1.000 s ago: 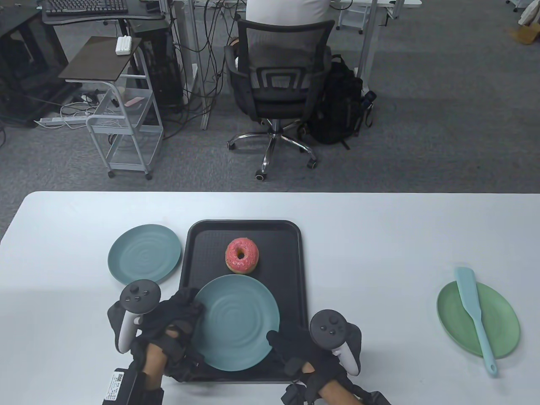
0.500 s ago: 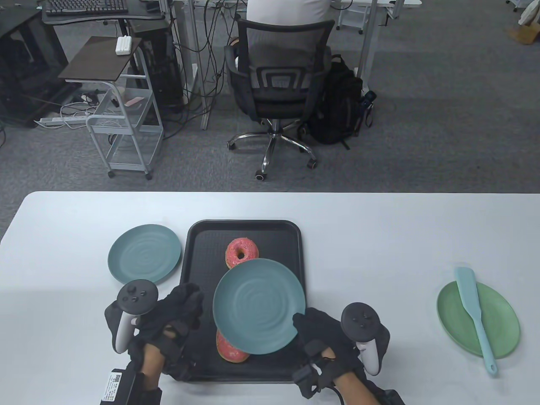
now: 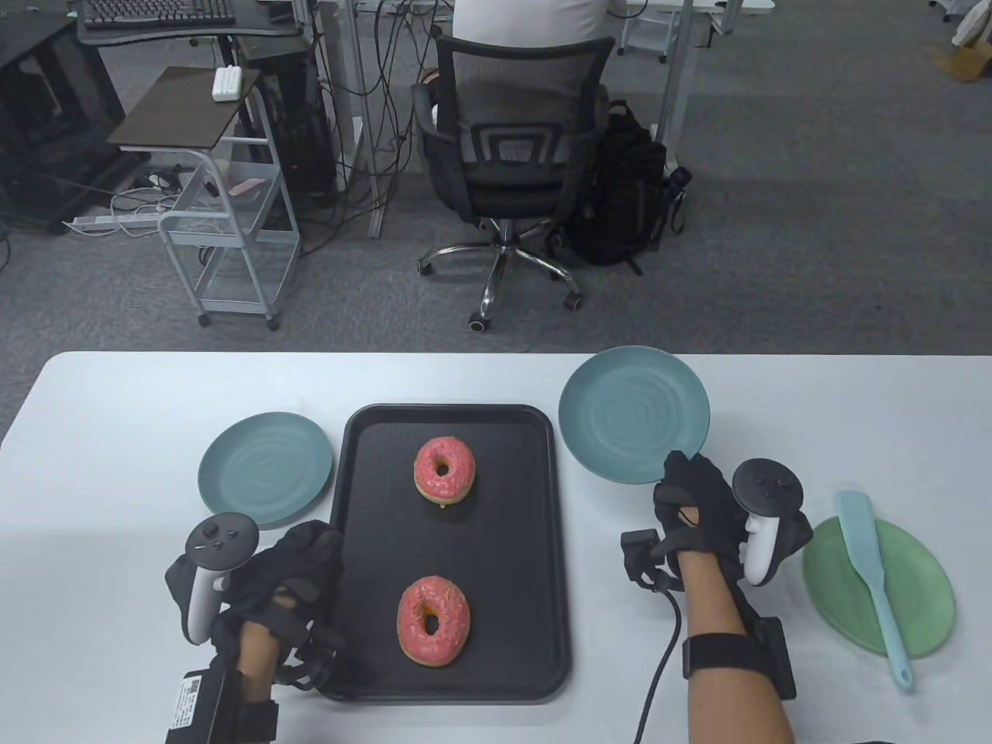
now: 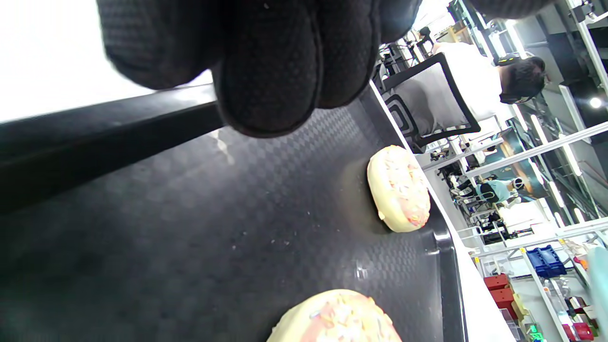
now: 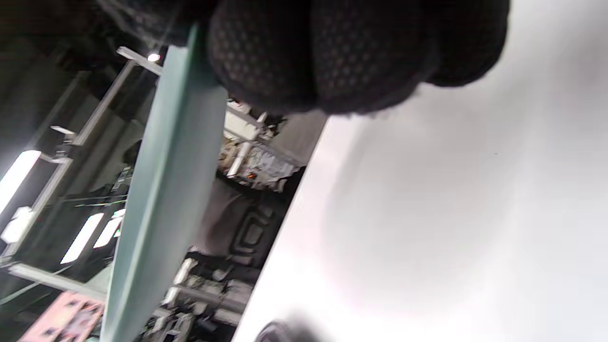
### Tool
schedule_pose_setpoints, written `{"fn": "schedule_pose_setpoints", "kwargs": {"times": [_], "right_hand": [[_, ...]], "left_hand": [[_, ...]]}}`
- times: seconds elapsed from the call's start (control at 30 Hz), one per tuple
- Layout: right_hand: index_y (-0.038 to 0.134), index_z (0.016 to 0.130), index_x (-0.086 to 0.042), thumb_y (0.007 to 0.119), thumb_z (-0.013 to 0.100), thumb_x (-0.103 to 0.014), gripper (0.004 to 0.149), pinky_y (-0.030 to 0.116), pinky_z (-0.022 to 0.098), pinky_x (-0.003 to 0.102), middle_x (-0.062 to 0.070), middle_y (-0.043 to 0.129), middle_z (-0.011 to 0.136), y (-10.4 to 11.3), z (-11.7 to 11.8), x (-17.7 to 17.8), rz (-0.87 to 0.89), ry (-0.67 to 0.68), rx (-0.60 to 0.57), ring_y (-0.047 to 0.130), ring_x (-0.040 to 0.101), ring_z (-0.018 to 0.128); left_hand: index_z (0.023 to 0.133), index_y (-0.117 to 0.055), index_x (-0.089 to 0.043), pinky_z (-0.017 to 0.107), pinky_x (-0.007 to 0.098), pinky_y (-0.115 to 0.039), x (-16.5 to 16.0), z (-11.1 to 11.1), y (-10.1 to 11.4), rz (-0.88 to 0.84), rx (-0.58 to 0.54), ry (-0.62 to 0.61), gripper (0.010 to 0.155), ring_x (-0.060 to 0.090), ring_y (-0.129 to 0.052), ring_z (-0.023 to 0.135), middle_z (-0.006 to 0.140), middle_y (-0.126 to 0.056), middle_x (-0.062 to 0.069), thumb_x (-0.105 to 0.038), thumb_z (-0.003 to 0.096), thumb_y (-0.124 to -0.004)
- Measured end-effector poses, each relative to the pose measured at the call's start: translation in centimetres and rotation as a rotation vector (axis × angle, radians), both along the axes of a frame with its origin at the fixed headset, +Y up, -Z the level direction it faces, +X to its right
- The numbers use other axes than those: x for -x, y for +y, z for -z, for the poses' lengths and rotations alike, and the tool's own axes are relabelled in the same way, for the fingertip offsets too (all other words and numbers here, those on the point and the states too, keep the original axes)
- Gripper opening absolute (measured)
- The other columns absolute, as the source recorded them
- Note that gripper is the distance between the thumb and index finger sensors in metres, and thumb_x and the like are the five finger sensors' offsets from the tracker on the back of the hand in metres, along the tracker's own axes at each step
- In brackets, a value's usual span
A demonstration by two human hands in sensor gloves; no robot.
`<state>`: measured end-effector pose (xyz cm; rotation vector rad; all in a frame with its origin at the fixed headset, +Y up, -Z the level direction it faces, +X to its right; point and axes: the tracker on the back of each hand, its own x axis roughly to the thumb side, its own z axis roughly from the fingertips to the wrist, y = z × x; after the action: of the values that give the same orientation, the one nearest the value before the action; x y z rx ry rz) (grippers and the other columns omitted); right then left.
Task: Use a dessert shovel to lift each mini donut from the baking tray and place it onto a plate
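Two pink-iced mini donuts lie on the black baking tray (image 3: 364, 496), one at the far end (image 3: 444, 469) and one at the near end (image 3: 433, 620). My right hand (image 3: 676, 474) pinches the near rim of a teal plate (image 3: 634, 415) and holds it in the air, right of the tray. The right wrist view shows that plate (image 5: 161, 190) edge-on under my fingers (image 5: 332, 57). My left hand (image 3: 310, 552) lies at the tray's left rim with fingers loosely curled, holding nothing. The light-blue dessert shovel (image 3: 872, 573) lies across a green plate (image 3: 922, 597) at the right. Both donuts (image 4: 399, 187) (image 4: 337, 318) show in the left wrist view.
A second teal plate (image 3: 265, 474) sits on the white table (image 3: 139, 403) left of the tray. Beyond the table's far edge stand an office chair (image 3: 511, 155) with a seated person, a backpack and a small cart.
The teal plate left the tray: my left hand let go of it and my right hand carried it up and to the right. A second donut that it covered now shows. My left hand drew back leftward.
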<state>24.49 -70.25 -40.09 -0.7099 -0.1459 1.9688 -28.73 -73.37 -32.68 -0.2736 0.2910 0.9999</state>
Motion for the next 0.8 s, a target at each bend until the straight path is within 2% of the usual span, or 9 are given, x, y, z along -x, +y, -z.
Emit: {"fn": "schedule_pose_setpoints", "kwargs": {"times": [0.07,0.17,0.3,0.5,0.7,0.8], "right_hand": [[0.08,0.074,-0.01,0.07,0.052,-0.048,0.045,0.083,0.049,0.047,0.003,0.097,0.049,-1.6,1.8,-0.4,0.016,-0.033,0.052,0.096,0.024,0.034],[0.077,0.078,-0.01,0.067,0.055,-0.049,0.045,0.084,0.051,0.045,0.001,0.096,0.054,-3.6,3.8,-0.5,0.083,0.023,0.139,0.097,0.021,0.038],[0.076,0.079,-0.011,0.066,0.056,-0.049,0.046,0.085,0.05,0.044,0.001,0.097,0.056,-5.4,5.7,-0.5,0.1,0.032,0.199,0.098,0.02,0.039],[0.08,0.077,-0.009,0.069,0.054,-0.047,0.046,0.086,0.044,0.045,0.002,0.1,0.052,-6.7,7.2,-0.2,0.07,0.033,0.23,0.1,0.021,0.034],[0.082,0.075,-0.008,0.07,0.054,-0.047,0.046,0.088,0.041,0.045,0.003,0.102,0.05,-7.1,8.1,-0.3,0.016,0.041,0.246,0.101,0.021,0.031],[0.083,0.074,-0.008,0.07,0.054,-0.047,0.046,0.089,0.037,0.044,0.002,0.102,0.048,-7.2,8.2,-0.5,0.053,0.04,0.256,0.102,0.02,0.029]], "left_hand": [[0.09,-0.065,-0.034,0.035,0.041,-0.091,0.0,0.0,0.0,-0.007,-0.001,0.001,0.058,0.026,-0.107,0.051,0.071,-0.094,0.0,-0.059,0.0379,-0.071],[0.092,-0.062,-0.032,0.038,0.04,-0.09,0.0,0.0,0.1,-0.009,0.001,-0.001,0.058,0.025,-0.105,0.053,0.074,-0.092,0.0,-0.058,0.0401,-0.07],[0.091,-0.063,-0.032,0.038,0.04,-0.09,0.0,-0.1,0.2,-0.009,0.002,0.003,0.058,0.025,-0.105,0.053,0.074,-0.092,0.001,-0.058,0.0401,-0.07],[0.091,-0.064,-0.033,0.037,0.04,-0.09,0.2,-0.1,0.2,-0.009,0.008,0.012,0.058,0.025,-0.106,0.053,0.073,-0.093,0.0,-0.058,0.0397,-0.07],[0.091,-0.063,-0.032,0.037,0.04,-0.09,0.2,-0.2,0.2,-0.012,0.016,0.01,0.058,0.025,-0.106,0.053,0.073,-0.093,0.0,-0.058,0.0399,-0.07],[0.091,-0.064,-0.033,0.037,0.041,-0.09,0.2,-0.1,0.2,-0.016,0.02,0.007,0.058,0.026,-0.106,0.052,0.072,-0.093,0.001,-0.058,0.0396,-0.07]]}}
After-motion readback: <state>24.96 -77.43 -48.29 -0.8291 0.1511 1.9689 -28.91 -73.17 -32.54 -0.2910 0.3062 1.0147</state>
